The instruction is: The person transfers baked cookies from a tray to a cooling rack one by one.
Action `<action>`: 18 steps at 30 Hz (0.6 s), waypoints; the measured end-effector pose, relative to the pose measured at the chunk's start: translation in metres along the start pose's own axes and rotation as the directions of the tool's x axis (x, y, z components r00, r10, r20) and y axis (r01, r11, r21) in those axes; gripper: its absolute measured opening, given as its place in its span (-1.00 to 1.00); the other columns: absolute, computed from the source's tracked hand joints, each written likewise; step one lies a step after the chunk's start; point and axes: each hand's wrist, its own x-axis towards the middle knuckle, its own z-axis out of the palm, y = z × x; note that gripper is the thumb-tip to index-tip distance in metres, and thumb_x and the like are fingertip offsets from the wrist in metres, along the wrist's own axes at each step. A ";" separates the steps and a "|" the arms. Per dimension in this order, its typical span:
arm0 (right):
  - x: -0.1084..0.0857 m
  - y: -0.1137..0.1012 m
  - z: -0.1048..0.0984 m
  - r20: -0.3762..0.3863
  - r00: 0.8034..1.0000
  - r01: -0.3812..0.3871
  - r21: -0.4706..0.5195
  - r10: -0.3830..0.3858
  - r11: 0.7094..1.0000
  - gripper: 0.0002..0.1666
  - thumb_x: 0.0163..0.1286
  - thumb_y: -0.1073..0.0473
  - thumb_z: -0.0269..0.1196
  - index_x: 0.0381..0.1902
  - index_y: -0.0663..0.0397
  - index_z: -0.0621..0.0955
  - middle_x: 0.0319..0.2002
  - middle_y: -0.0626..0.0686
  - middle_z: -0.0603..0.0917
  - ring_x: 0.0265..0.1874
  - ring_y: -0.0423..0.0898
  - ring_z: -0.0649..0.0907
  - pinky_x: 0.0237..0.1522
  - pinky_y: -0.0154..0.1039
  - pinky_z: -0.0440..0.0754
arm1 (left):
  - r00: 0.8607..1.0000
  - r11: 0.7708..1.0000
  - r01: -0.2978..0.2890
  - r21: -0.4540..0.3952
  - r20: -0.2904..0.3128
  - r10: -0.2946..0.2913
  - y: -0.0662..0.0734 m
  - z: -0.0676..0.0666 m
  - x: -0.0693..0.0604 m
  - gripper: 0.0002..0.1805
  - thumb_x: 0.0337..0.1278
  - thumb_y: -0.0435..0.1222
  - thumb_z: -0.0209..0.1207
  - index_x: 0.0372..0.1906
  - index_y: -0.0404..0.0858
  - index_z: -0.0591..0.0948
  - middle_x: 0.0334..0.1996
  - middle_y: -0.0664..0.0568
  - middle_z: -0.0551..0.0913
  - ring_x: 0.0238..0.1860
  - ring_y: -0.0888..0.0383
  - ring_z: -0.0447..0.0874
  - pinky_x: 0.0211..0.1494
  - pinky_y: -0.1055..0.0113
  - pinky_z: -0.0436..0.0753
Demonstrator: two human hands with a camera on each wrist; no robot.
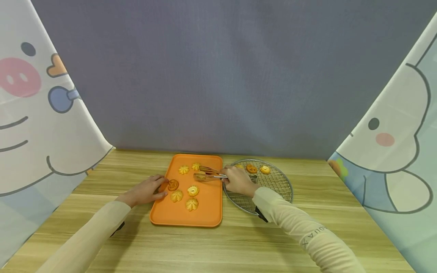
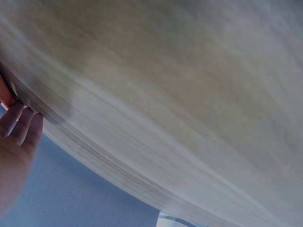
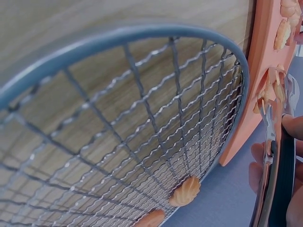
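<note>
head: from above, facing forward and down over table (image 1: 205, 246) | left wrist: low, close, tilted, facing table | right wrist: close to rack (image 1: 277, 184), sharing rack and tray (image 1: 208, 208) with head

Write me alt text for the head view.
A person's right hand holds tongs over an orange tray of cookies, while the left hand touches the tray's left edge. To the right, a round wire rack bears more cookies near its far edge; everything sits on a wood-grain table.
</note>
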 end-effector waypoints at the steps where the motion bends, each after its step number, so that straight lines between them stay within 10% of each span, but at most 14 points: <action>1: 0.000 0.000 0.000 0.002 1.000 -0.001 0.001 0.001 1.000 -0.66 0.21 0.28 0.18 -0.03 0.09 0.61 -0.20 0.03 0.61 -0.57 -0.22 0.46 -0.70 -0.41 0.27 | 1.000 1.000 0.000 -0.001 0.000 0.000 0.000 0.000 0.000 -0.51 0.16 -0.13 0.13 0.11 -0.35 0.45 0.11 -0.34 0.42 0.12 -0.29 0.39 0.11 -0.14 0.41; 18: -0.004 0.007 -0.007 -0.042 0.999 0.002 0.015 -0.001 1.000 -0.61 0.11 0.35 0.22 -0.04 0.10 0.62 -0.26 0.00 0.63 -0.59 -0.24 0.42 -0.65 -0.40 0.33 | 1.000 1.000 0.019 -0.007 0.021 -0.018 0.002 -0.002 0.000 -0.50 0.17 -0.12 0.12 0.13 -0.34 0.43 0.12 -0.34 0.40 0.13 -0.29 0.38 0.11 -0.13 0.41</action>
